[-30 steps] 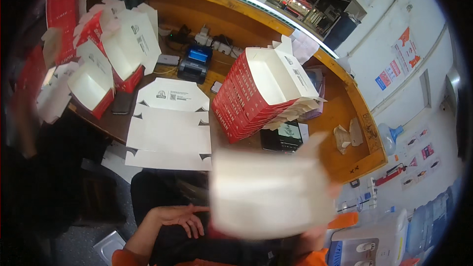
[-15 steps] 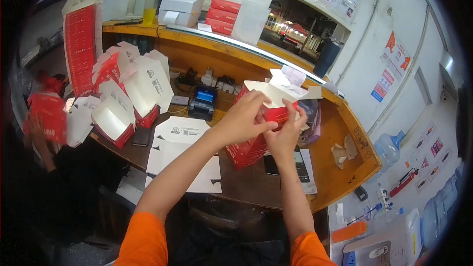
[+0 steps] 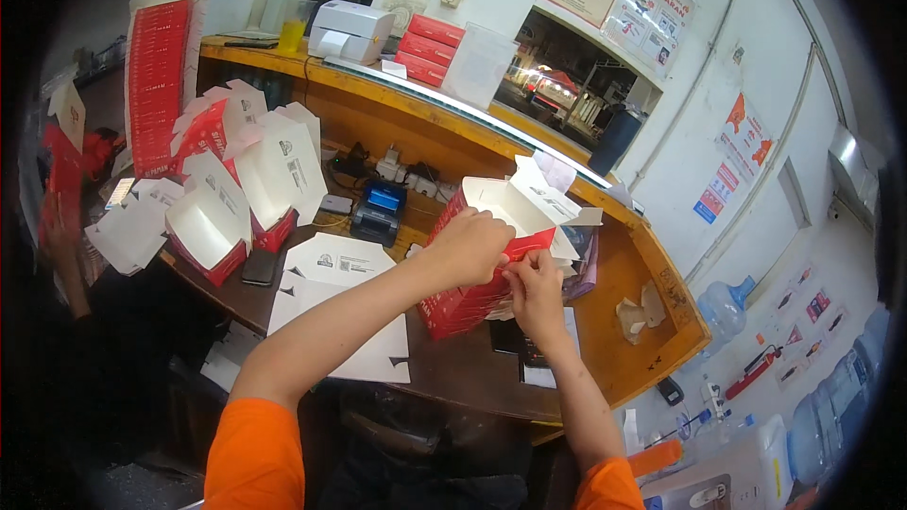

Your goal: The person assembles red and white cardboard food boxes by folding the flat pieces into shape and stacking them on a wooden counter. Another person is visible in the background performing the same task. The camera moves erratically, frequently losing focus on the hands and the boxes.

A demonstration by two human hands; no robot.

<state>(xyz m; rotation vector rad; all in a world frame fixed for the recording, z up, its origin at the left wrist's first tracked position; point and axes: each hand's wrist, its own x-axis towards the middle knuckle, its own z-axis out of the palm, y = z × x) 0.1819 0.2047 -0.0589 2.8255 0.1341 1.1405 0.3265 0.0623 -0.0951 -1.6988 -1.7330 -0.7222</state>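
once the top carton [image 3: 510, 208] had come onto the red stack [image 3: 457, 314] toward the desk's [image 3: 455, 382] right edge, the left hand [image 3: 470, 247] gripped its near rim and the right hand [image 3: 539, 300] pinched its front; only seating seemed left.

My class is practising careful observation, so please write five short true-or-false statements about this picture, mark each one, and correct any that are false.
1. The left hand and right hand both touch the uppermost red-and-white carton of the stack. True.

2. The flat white cardboard blank lies to the right of the stack. False: the blank lies to the left of the stack.

3. A yellow cup stands to the left of the white printer. True.

4. The person's sleeves are blue. False: the sleeves are orange.

5. A red fire extinguisher shows at the right side of the picture. True.
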